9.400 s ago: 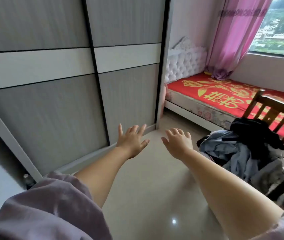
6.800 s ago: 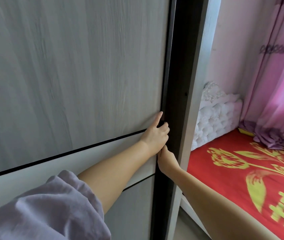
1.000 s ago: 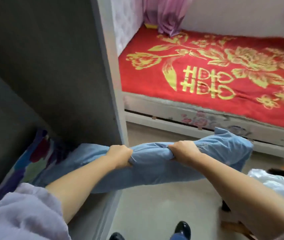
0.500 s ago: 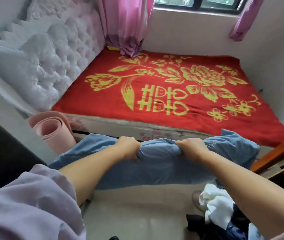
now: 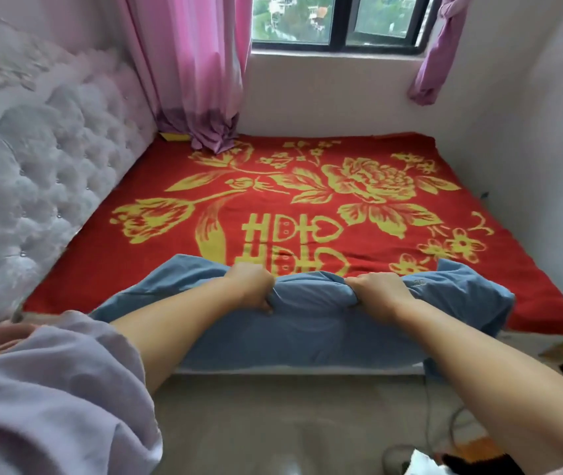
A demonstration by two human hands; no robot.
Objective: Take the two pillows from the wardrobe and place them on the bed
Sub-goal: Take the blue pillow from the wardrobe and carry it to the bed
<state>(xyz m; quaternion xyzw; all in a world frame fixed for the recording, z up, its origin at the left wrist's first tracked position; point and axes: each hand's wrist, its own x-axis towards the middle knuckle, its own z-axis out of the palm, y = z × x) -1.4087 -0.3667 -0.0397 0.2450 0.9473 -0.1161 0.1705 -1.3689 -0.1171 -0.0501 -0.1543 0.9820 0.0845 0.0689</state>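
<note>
Soft blue fabric pillow (image 5: pixel 307 323) held over near edge of red-and-gold patterned bed (image 5: pixel 307 200); left hand (image 5: pixel 251 286) and right hand (image 5: pixel 378 291) apart, each bunching its top edge — looks light, floppy, sags between grips; take hold wide.

A: What's changing since the wardrobe door?

B: The blue pillow (image 5: pixel 307 323) is coming out of the wardrobe and is now hanging over the near edge of the bed (image 5: pixel 307 200), where half a second ago it was short of it.

A: And the hands?

B: The left hand (image 5: pixel 251 284) and right hand (image 5: pixel 378 291), spread open at the start, are now bunching its top edge.

A: The view?

B: It's turning toward the window (image 5: pixel 338 22); the wardrobe is no longer showing.
</note>
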